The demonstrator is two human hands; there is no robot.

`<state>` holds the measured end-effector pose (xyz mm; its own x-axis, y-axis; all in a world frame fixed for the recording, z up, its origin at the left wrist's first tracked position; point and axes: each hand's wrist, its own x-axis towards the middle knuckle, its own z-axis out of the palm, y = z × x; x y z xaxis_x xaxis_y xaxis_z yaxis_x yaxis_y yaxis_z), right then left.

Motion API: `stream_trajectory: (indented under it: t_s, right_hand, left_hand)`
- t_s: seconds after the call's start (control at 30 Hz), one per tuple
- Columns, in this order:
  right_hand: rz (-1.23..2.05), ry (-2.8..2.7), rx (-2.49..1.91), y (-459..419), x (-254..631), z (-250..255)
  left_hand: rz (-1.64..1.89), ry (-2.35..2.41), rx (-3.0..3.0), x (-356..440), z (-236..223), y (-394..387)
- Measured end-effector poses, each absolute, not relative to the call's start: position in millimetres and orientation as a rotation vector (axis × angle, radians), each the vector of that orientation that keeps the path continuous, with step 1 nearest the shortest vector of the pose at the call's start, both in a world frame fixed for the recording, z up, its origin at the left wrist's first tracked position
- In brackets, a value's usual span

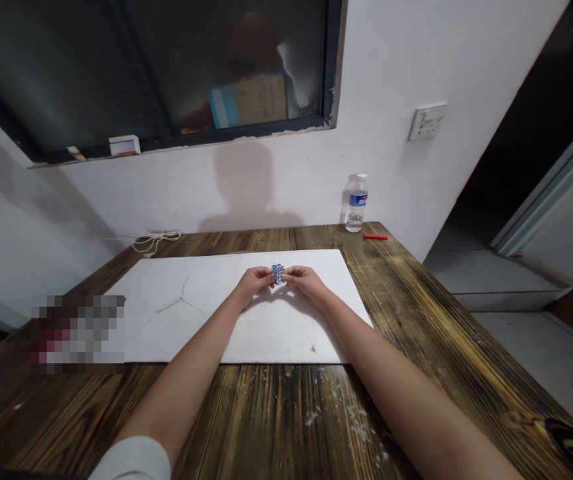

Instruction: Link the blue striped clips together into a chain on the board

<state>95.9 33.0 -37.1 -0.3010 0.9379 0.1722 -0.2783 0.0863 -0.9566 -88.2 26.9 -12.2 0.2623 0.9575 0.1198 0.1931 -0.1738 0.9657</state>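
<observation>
A small blue, white and dark patterned block (278,273) is held up between my two hands, just over a white board (276,333). My left hand (256,281) pinches its left side between thumb and fingers. On the opposite side, my right hand (302,279) grips it the same way. The block is too small in view to make out its exact kind. Both hands cast a shadow on the board, which has a thin dark three-armed line mark on its left part.
The board lies on a dark wooden table (276,413). At the back right stand a clear water bottle (356,205) and a red pen-like stick (376,237). A coiled white cable (154,240) lies at the back left. A blurred-out patch covers something at the board's left edge.
</observation>
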Motion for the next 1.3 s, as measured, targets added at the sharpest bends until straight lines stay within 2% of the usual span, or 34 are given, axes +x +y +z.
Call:
stream_trajectory:
  t_s: [0.6,0.87,1.07,1.3]
  right_hand:
    - [1.167,-1.22,-0.978,38,86,-46]
    - [0.893,-1.308,-1.123,34,90,-46]
    - [0.847,-1.485,-0.96,30,86,-44]
    - [1.05,-1.385,-0.951,32,87,-45]
  left_hand:
    - [1.251,1.244,1.689,-80,-12,27]
    - [1.213,1.304,1.692,-80,-17,30]
    - [1.11,1.254,1.745,-81,-14,27]
    - [1.067,1.211,1.74,-83,-14,26]
